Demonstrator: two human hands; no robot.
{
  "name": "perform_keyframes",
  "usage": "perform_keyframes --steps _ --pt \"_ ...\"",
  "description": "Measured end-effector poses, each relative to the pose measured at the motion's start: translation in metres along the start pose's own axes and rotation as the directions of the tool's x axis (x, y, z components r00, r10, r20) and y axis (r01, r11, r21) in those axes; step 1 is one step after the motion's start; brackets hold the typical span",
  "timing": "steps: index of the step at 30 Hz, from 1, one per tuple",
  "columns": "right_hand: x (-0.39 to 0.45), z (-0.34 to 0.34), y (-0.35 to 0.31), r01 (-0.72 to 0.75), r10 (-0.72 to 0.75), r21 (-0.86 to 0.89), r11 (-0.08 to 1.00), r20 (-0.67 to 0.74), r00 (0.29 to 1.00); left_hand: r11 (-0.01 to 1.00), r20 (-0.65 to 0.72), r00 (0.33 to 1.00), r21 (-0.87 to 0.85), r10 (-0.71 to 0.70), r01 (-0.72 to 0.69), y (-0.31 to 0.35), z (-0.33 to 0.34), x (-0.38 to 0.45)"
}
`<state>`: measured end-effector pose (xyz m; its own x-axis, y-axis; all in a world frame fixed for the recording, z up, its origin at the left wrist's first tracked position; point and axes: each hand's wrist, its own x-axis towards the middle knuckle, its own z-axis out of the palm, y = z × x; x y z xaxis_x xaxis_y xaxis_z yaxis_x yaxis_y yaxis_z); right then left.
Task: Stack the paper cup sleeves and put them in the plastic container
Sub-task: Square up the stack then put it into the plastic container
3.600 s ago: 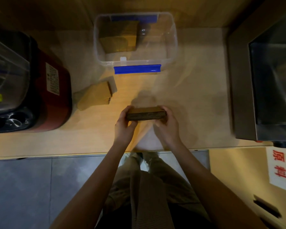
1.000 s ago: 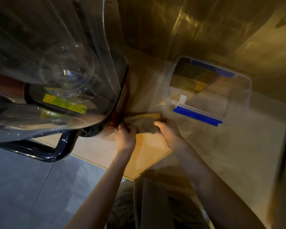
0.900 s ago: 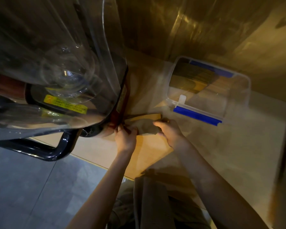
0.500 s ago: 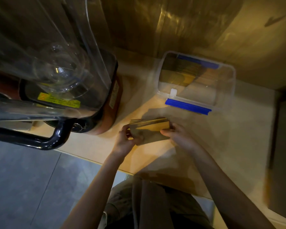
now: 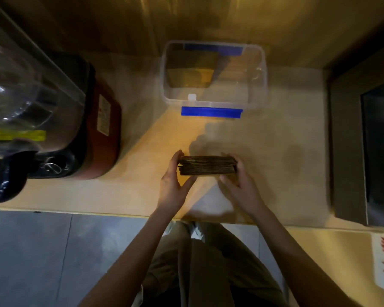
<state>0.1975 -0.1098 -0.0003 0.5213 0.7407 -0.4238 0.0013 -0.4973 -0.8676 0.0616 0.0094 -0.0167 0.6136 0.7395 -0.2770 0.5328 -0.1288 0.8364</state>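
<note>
A thick stack of brown paper cup sleeves (image 5: 206,165) stands on edge on the wooden counter, pressed between my two hands. My left hand (image 5: 173,182) holds its left end and my right hand (image 5: 239,185) holds its right end. Behind it, near the wall, sits the clear plastic container (image 5: 261,85) with blue latches. More brown sleeves (image 5: 190,70) lie inside the container, in its left half.
A red and black blender with a clear jug (image 5: 38,111) fills the counter's left side. A dark steel appliance (image 5: 364,138) stands at the right. The counter's front edge (image 5: 98,212) runs just below my wrists, with grey floor beneath.
Both hands lifted the loose sleeves from beside the blender base and brought them right to the counter's middle, now squared into one thick stack. The view swung back from the blender.
</note>
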Motion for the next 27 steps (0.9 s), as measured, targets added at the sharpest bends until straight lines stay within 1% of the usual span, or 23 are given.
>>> perform_keyframes --steps 2,5,6,8,9,10,15,20,23,27 --pt "-0.001 0.004 0.009 -0.024 0.025 0.021 0.999 -0.037 0.999 1.000 0.044 0.999 0.009 -0.025 0.024 -0.002 0.008 -0.002" --pt "0.000 0.012 0.015 -0.048 0.050 0.020 0.999 -0.098 0.994 0.998 0.066 0.996 -0.018 -0.066 0.068 -0.003 0.017 -0.005" --pt "0.000 0.014 0.016 -0.058 0.062 0.040 0.998 -0.098 0.993 0.992 0.069 0.993 -0.074 -0.096 0.102 -0.003 0.020 -0.005" --pt "0.001 0.018 0.017 -0.071 0.081 0.102 0.992 -0.097 0.992 0.946 0.064 0.981 -0.261 -0.183 0.194 0.000 0.022 -0.002" --pt "0.003 0.019 0.018 -0.069 0.082 0.121 0.990 -0.106 0.991 0.918 0.057 0.975 -0.328 -0.216 0.222 0.001 0.022 0.000" --pt "0.005 0.019 0.017 -0.059 0.075 0.129 0.990 -0.121 0.990 0.906 0.043 0.972 -0.355 -0.232 0.232 0.002 0.022 0.002" --pt "0.007 0.010 0.017 0.009 0.016 0.127 0.992 -0.194 0.981 0.902 0.029 0.976 -0.377 -0.217 0.211 0.001 0.020 0.003" --pt "0.005 0.014 0.021 -0.044 0.058 0.116 0.992 -0.117 0.991 0.892 0.035 0.968 -0.380 -0.250 0.244 -0.002 0.018 0.001" --pt "0.005 0.019 0.018 -0.031 0.041 0.112 0.993 -0.086 0.995 0.879 0.074 0.963 -0.395 -0.260 0.268 0.000 0.019 0.001" --pt "0.013 0.017 0.019 -0.003 0.015 0.103 0.995 -0.123 0.992 0.904 0.059 0.973 -0.363 -0.222 0.228 -0.002 0.018 0.005"
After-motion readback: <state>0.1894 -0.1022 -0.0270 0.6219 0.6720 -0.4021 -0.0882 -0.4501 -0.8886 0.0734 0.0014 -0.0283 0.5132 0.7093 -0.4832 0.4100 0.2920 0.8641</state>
